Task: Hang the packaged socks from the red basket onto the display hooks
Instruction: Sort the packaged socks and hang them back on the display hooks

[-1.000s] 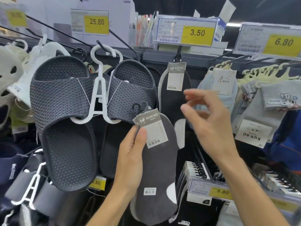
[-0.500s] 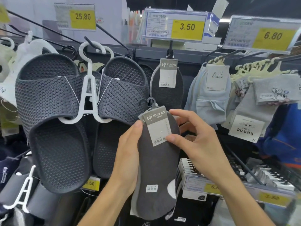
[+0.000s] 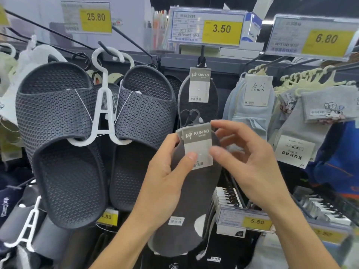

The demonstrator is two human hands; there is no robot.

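Observation:
I hold a pack of dark grey KUN'AO socks [image 3: 191,193] in front of the shelf, its small black hanger hook up at the top. My left hand [image 3: 165,183] grips it from the left, thumb on the grey and white label. My right hand [image 3: 246,162] pinches the label's right edge with thumb and forefinger. A matching KUN'AO sock pack [image 3: 199,94] hangs on the display hook [image 3: 202,55] just above, under the 3.50 price tag. The red basket is out of view.
Dark mesh slippers [image 3: 64,133] on a white hanger hang at left. Light blue socks [image 3: 250,107] and grey kunao socks [image 3: 303,136] hang at right. Lower hooks with black clips and a 5.80 price tag [image 3: 256,222] stick out below my right hand.
My right hand came down from open air onto the pack's label and now pinches it. The pack has risen slightly toward the hook above.

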